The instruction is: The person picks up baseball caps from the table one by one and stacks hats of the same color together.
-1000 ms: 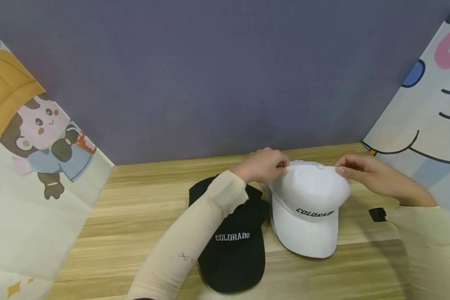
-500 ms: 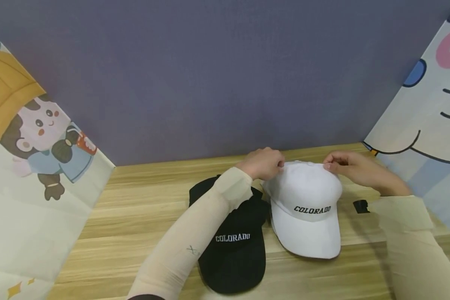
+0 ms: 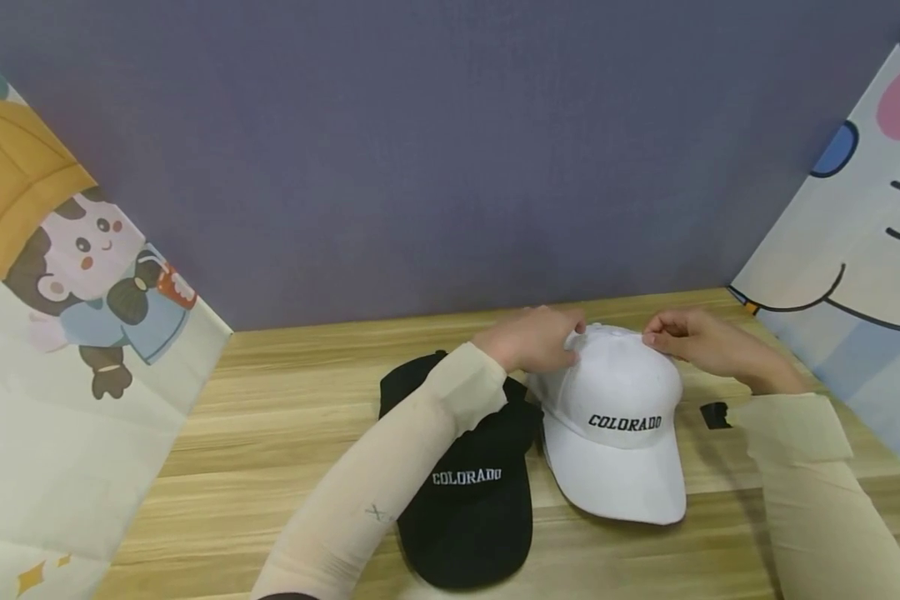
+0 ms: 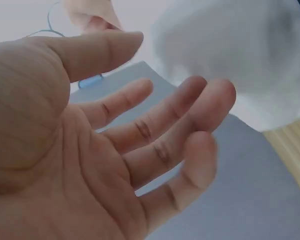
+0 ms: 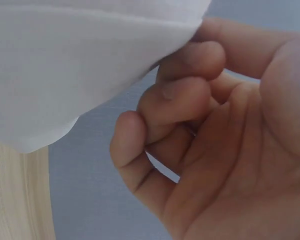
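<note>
A white baseball cap (image 3: pixel 624 392) with dark COLORADO lettering stands on the wooden table, its brim toward me. My left hand (image 3: pixel 540 337) is at the cap's back left in the head view. The left wrist view shows its thumb and loosely bent fingers apart, with nothing between them and the white cap (image 4: pixel 230 55) just beyond. On the other side, my right hand (image 3: pixel 708 342) pinches the crown's upper right between thumb and forefinger. Close up, its forefinger and thumb meet the edge of the white fabric (image 5: pixel 90 55). A black COLORADO cap (image 3: pixel 465 525) lies under my left forearm.
The wooden table (image 3: pixel 270 433) ends at a grey-blue back panel (image 3: pixel 435 167). Cartoon-printed panels stand at the left (image 3: pixel 67 450) and right (image 3: pixel 817 242). A small black piece (image 3: pixel 716 415) shows beside my right sleeve.
The white cap has tipped upright and settled, its lettering facing me more. My right hand has moved left with it. My left hand's fingers have loosened from the crown.
</note>
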Tool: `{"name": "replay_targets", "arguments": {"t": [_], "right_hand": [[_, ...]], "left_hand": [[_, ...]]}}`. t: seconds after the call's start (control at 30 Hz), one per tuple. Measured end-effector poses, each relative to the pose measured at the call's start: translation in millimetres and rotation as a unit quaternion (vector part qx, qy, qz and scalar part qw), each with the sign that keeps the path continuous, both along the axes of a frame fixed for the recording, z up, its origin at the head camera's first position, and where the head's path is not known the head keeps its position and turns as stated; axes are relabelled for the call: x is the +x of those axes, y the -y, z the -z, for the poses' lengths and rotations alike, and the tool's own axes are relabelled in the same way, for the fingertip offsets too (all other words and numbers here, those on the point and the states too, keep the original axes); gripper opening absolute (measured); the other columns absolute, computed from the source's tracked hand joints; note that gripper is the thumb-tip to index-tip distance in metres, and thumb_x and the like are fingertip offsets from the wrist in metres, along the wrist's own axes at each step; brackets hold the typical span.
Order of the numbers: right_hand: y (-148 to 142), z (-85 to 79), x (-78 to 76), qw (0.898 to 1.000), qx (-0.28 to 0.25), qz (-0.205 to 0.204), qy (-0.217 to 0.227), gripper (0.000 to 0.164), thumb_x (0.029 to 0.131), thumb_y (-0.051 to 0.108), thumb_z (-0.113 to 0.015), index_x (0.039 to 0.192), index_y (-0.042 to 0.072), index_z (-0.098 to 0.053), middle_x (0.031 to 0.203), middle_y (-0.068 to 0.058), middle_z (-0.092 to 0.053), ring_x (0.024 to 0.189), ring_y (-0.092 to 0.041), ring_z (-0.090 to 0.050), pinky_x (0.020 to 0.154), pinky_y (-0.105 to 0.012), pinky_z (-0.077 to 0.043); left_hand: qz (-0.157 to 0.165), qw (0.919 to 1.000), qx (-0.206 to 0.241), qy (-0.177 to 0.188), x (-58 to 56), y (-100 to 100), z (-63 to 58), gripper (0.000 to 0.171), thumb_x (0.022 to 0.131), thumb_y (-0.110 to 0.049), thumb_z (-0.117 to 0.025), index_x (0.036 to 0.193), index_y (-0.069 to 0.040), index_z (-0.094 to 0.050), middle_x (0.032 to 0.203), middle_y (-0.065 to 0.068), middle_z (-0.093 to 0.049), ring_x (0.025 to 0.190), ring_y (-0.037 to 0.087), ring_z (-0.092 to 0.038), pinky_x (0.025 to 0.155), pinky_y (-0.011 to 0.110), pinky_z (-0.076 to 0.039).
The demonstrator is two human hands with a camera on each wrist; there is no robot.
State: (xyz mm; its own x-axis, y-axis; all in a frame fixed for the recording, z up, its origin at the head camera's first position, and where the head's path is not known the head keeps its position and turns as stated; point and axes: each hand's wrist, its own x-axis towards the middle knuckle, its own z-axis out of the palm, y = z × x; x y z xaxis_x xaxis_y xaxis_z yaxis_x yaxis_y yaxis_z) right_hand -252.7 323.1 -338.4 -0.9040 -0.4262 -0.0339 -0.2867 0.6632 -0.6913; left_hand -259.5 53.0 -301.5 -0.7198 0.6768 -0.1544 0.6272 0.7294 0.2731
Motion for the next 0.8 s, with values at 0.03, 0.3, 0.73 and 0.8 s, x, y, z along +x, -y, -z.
{"name": "replay_targets", "arguments": {"t": [0.03, 0.3, 0.73, 0.8], "right_hand": [[-0.3, 0.4, -0.1, 1.000, -0.002, 0.000, 0.004, 0.030, 0.095, 0.036, -0.047, 0.103, 0.008, -0.057, 0.093, -0.004, -0.060, 0.088, -0.018, -0.055, 0.076, -0.038, -0.044], [1.0, 4.7, -1.4, 1.000, -0.003, 0.003, 0.007, 0.030, 0.095, 0.034, -0.047, 0.104, 0.006, -0.052, 0.084, -0.008, -0.055, 0.075, -0.021, -0.052, 0.065, -0.034, -0.043], [14.4, -1.7, 4.7, 1.000, 0.005, -0.013, -0.007, 0.037, 0.087, 0.039, -0.059, 0.105, 0.009, -0.051, 0.075, -0.007, -0.047, 0.063, -0.020, -0.044, 0.057, -0.032, -0.038], [15.3, -1.1, 4.8, 1.000, 0.008, -0.016, -0.013, 0.037, 0.085, 0.040, -0.060, 0.104, 0.009, -0.051, 0.074, -0.007, -0.045, 0.061, -0.019, -0.043, 0.056, -0.032, -0.037]], "left_hand": [[0.009, 0.9999, 0.002, 0.007, 2.6, -1.8, -0.7, 0.044, 0.090, -0.034, -0.054, 0.130, -0.025, -0.040, 0.115, -0.012, -0.050, 0.090, 0.005, -0.048, 0.075, 0.022, -0.036], [0.053, 0.9975, -0.046, -0.001, 17.8, -10.9, -2.2, 0.056, 0.088, -0.041, -0.055, 0.140, -0.036, -0.032, 0.133, -0.014, -0.040, 0.123, 0.007, -0.033, 0.088, 0.021, -0.029], [0.035, 0.9949, -0.095, 0.007, 22.7, -10.5, 0.0, 0.056, 0.087, -0.049, -0.053, 0.139, -0.042, -0.033, 0.134, -0.022, -0.037, 0.128, 0.004, -0.024, 0.092, 0.027, -0.029], [0.036, 0.9948, -0.095, 0.008, 22.3, -10.6, 0.6, 0.056, 0.088, -0.049, -0.053, 0.139, -0.042, -0.032, 0.134, -0.022, -0.037, 0.129, 0.005, -0.024, 0.092, 0.027, -0.029]]}}
